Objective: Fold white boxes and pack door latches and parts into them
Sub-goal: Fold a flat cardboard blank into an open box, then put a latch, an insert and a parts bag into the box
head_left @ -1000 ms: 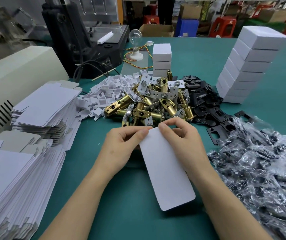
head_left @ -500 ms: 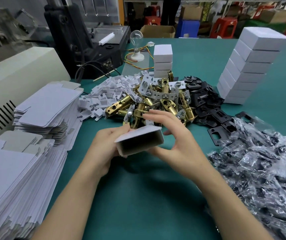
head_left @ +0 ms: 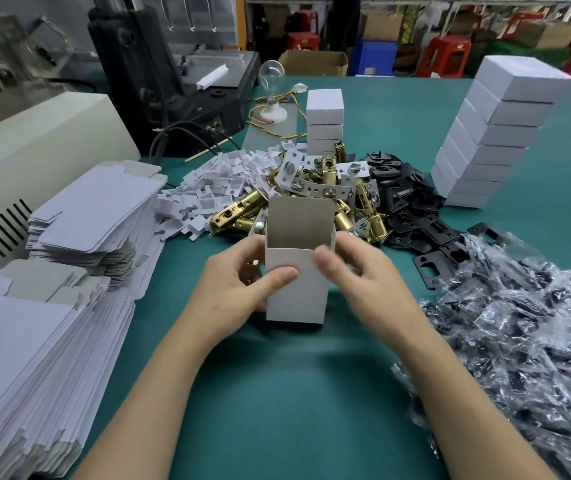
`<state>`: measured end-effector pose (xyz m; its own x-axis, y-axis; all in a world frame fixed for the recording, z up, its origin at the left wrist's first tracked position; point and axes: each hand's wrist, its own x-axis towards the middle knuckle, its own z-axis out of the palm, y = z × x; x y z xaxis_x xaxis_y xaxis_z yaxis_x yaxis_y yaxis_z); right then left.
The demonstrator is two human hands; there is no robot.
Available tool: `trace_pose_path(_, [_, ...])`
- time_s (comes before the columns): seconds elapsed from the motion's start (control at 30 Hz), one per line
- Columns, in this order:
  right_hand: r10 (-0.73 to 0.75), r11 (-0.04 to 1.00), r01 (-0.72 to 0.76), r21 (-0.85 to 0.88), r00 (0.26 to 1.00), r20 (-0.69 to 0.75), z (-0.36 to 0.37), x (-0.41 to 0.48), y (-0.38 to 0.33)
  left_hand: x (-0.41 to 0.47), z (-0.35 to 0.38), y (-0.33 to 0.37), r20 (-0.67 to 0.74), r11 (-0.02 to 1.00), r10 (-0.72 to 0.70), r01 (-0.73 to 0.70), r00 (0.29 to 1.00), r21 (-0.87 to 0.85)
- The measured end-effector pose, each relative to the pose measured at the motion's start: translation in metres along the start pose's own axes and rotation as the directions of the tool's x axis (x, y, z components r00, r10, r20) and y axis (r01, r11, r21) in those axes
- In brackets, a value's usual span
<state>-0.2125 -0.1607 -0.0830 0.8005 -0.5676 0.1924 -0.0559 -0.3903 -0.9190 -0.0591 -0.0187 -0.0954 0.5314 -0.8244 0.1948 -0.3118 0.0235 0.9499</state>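
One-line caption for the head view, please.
Left hand holds an upright, open white box; right hand at its side, brass latches piled behind.

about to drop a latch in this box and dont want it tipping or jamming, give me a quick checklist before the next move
1. White box upright, top open: ok.
2. Top flap clear of the opening: ok, it stands up at the back.
3. Box steadied: ok, the left hand grips it, thumb on the front face.
4. Right hand free to pick: cannot tell, it is blurred at the box's upper right corner.
5. Brass latches at hand: ok, the pile lies just behind the box.
6. Bottom closed: cannot tell, it is hidden.
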Motion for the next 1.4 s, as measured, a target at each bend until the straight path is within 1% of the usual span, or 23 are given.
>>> trace_pose_path(0.07, [-0.029, 0.998, 0.038, 0.052, 0.986, -0.163, -0.004, 0.001, -0.002, 0.0, -0.001, -0.003, 0.018, 1.0, -0.015, 0.015, 1.0, -0.007])
trace_pose_path(0.13, [-0.038, 0.999, 0.045, 0.016, 0.95, -0.31, -0.009, 0.002, -0.001, 0.0, -0.003, -0.004, 0.051, 0.999, -0.025, 0.027, 0.998, -0.041])
trace_pose_path(0.17, [-0.042, 0.999, 0.036, -0.025, 0.933, -0.358, -0.011, 0.003, 0.0, 0.0, -0.003, -0.005, 0.076, 0.998, -0.03, 0.035, 0.997, -0.058])
trace_pose_path(0.23, [-0.053, 0.994, 0.012, -0.104, 0.916, -0.397, -0.015, 0.006, 0.001, 0.0, -0.005, -0.005, 0.139, 0.996, -0.036, 0.047, 0.99, -0.079])
trace_pose_path(0.33, [-0.07, 0.968, -0.022, -0.25, 0.932, -0.356, -0.021, 0.015, -0.006, -0.001, -0.008, -0.004, 0.244, 0.995, -0.037, 0.057, 0.969, -0.077])
trace_pose_path(0.4, [-0.076, 0.932, -0.041, -0.36, 0.949, -0.307, -0.025, 0.025, -0.014, -0.002, -0.009, -0.004, 0.298, 0.994, -0.066, 0.091, 0.952, -0.069])
trace_pose_path(0.47, [-0.081, 0.893, -0.057, -0.447, 0.956, -0.283, -0.03, 0.039, -0.022, -0.002, -0.008, -0.003, 0.334, 0.991, -0.095, 0.121, 0.938, -0.057])
trace_pose_path(0.57, [-0.068, 0.828, -0.09, -0.554, 0.964, -0.258, -0.039, 0.069, -0.035, -0.002, -0.008, -0.003, 0.366, 0.99, -0.097, 0.126, 0.926, -0.056])
trace_pose_path(0.67, [-0.077, 0.707, -0.119, -0.697, 0.967, -0.243, -0.047, 0.108, -0.04, -0.002, -0.009, -0.003, 0.372, 0.99, -0.094, 0.125, 0.924, -0.061])
trace_pose_path(0.77, [-0.003, 0.554, -0.164, -0.816, 0.98, -0.199, -0.049, 0.144, -0.036, -0.002, -0.009, -0.006, 0.362, 0.991, -0.099, 0.126, 0.927, -0.05])
trace_pose_path(0.83, [0.021, 0.482, -0.161, -0.861, 0.985, -0.173, -0.047, 0.163, -0.032, -0.001, -0.009, -0.008, 0.36, 0.992, -0.095, 0.12, 0.928, -0.048])
trace_pose_path(0.9, [0.005, 0.421, -0.143, -0.896, 0.988, -0.155, -0.045, 0.175, -0.031, -0.001, -0.009, -0.01, 0.36, 0.992, -0.093, 0.118, 0.928, -0.05])
trace_pose_path(1.0, [-0.029, 0.289, -0.113, -0.951, 0.992, -0.127, -0.04, 0.185, -0.03, 0.0, -0.009, -0.012, 0.36, 0.991, -0.102, 0.125, 0.928, -0.04])
trace_pose_path(1.03, [-0.029, 0.26, -0.106, -0.96, 0.993, -0.117, -0.038, 0.187, -0.03, 0.0, -0.009, -0.013, 0.36, 0.991, -0.104, 0.127, 0.927, -0.041])
trace_pose_path(1.1, [-0.025, 0.233, -0.088, -0.968, 0.995, -0.097, -0.034, 0.191, -0.03, 0.0, -0.009, -0.014, 0.362, 0.991, -0.1, 0.124, 0.927, -0.044])
trace_pose_path(1.23, [-0.023, 0.21, -0.067, -0.975, 0.997, -0.074, -0.031, 0.195, -0.026, 0.001, -0.009, -0.015, 0.36, 0.993, -0.095, 0.114, 0.928, -0.032])
trace_pose_path(1.4, [0.02, 0.235, -0.091, -0.968, 0.996, -0.088, -0.032, 0.199, -0.024, 0.001, -0.009, -0.016, 0.356, 0.994, -0.095, 0.11, 0.93, -0.022])
